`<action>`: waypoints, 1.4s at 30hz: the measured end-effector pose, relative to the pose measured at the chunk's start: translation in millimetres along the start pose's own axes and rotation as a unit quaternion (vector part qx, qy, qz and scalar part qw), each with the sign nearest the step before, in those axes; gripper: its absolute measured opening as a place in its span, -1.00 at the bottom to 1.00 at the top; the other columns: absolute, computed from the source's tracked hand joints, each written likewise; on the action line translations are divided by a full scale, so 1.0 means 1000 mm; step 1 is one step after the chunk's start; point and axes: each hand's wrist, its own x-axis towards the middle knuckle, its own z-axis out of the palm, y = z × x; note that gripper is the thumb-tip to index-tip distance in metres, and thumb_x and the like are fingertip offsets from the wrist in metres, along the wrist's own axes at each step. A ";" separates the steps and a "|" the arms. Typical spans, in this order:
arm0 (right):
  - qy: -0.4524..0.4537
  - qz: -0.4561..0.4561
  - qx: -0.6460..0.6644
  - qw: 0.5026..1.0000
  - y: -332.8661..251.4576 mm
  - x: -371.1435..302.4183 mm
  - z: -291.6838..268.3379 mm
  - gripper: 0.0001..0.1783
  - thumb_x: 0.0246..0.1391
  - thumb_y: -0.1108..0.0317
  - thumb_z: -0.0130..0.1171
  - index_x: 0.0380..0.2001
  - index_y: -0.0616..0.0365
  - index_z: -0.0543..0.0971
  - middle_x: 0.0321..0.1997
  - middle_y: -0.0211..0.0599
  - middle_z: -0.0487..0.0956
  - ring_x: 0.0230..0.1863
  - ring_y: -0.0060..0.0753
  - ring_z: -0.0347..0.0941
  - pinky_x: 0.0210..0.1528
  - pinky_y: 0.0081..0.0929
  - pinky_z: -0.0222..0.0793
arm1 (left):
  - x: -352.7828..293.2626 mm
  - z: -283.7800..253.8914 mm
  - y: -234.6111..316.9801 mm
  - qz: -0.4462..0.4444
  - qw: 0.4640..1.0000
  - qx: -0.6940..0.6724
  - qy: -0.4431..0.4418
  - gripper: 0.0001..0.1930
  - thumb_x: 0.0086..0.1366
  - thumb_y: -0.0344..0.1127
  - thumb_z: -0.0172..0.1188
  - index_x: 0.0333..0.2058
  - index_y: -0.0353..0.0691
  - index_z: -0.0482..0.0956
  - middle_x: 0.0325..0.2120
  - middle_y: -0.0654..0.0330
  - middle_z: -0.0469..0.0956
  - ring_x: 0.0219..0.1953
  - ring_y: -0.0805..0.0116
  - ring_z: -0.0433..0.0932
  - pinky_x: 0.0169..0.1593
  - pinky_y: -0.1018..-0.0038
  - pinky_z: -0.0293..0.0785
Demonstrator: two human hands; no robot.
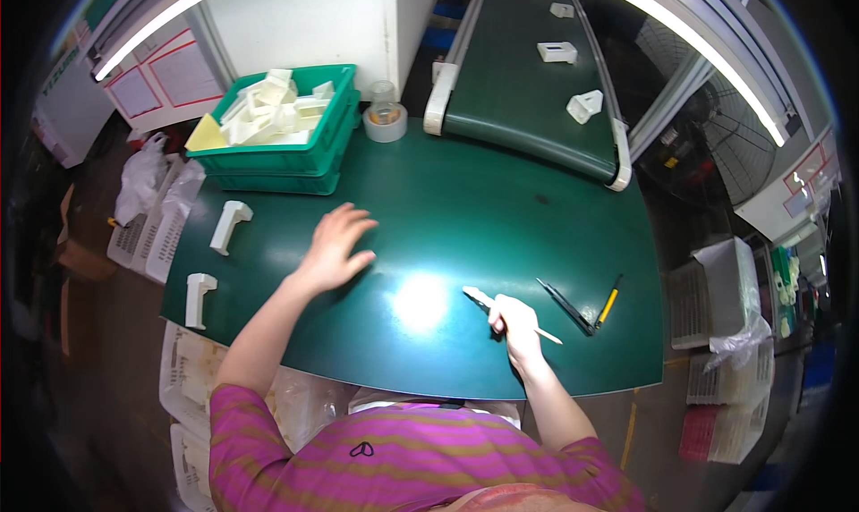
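My left hand (335,251) is over the green table (429,217), its fingers spread and nothing in them. To its left, two white plastic parts lie on the table: an upper bracket (230,227) and a lower bracket (198,300) by the table's left edge. My right hand (515,323) is closed around a slim brush (472,294). The brush's whitish head points up and left, and its pale handle end sticks out at the right of my fist. Right of that hand lie dark tweezers (564,304) and a yellow-handled cutter (609,304), their lower ends close together.
Stacked green crates (329,145) full of white parts stand at the back left. Beside them is a tape roll (386,129) with a clear cup. A conveyor belt (510,92) carrying several white parts ends at the table's back. White baskets (183,369) stand below the left edge.
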 end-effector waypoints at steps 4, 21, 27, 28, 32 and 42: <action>-0.011 0.013 -0.082 0.996 -0.040 0.047 0.007 -0.70 0.21 0.24 -0.12 -0.50 0.15 0.48 -0.57 -0.44 0.47 -0.57 -0.74 0.27 -0.57 -0.71 0.12 | 0.027 0.052 0.023 0.008 0.997 -0.048 -0.059 -0.42 0.12 -0.03 0.14 0.10 -0.09 0.29 0.17 0.12 0.19 0.29 0.12 0.00 0.31 0.06 -0.16; 0.385 -0.109 -0.535 0.744 -0.100 0.343 -0.168 -0.54 -0.10 0.18 0.25 -0.11 0.12 0.47 -0.27 -0.05 0.56 -0.17 0.02 0.47 -0.08 -0.17 0.35 | 0.043 0.073 0.035 -0.040 0.988 -0.143 0.048 -0.68 0.10 -0.28 0.14 -0.13 -0.15 0.49 0.00 0.15 0.40 0.12 0.16 0.29 0.20 0.20 0.11; 0.099 -0.240 -0.252 0.932 -0.069 0.285 -0.083 -0.88 -0.05 0.53 0.17 -0.38 0.21 0.48 -0.46 -0.42 0.49 -0.40 -0.62 0.37 -0.30 -0.59 0.34 | 0.041 0.075 0.034 -0.048 0.982 -0.155 0.101 -0.51 0.05 -0.29 0.19 0.01 -0.20 0.37 0.09 0.04 0.30 0.17 0.09 0.23 0.22 0.22 0.08; 0.041 -0.256 -0.194 0.946 -0.062 0.252 -0.057 -0.89 0.05 0.41 0.14 -0.33 0.18 0.50 -0.49 -0.49 0.49 -0.47 -0.70 0.36 -0.47 -0.67 0.30 | 0.041 0.075 0.039 -0.062 0.970 -0.174 0.157 -0.41 0.04 -0.28 0.22 0.08 -0.22 0.29 0.13 0.00 0.24 0.21 0.06 0.18 0.24 0.23 0.05; -0.130 -0.050 -0.119 0.983 -0.041 0.113 0.009 -0.85 -0.01 0.37 0.18 -0.37 0.20 0.52 -0.45 -0.47 0.48 -0.41 -0.64 0.37 -0.36 -0.63 0.33 | 0.031 0.074 0.073 0.085 0.977 -0.054 0.186 -0.24 -0.01 -0.08 0.27 0.16 -0.19 0.20 0.17 -0.03 0.17 0.25 0.01 0.07 0.26 -0.03 -0.17; 0.188 -0.199 -0.588 0.761 -0.043 -0.001 -0.053 -0.58 -0.21 0.26 0.35 -0.21 0.12 0.53 -0.26 -0.20 0.52 -0.14 -0.15 0.39 -0.09 -0.29 0.30 | 0.021 0.081 0.130 -0.143 0.473 -0.855 -0.158 -0.48 0.25 -0.06 0.07 0.10 -0.20 0.25 0.06 0.04 0.33 0.01 0.12 0.42 0.06 0.16 0.38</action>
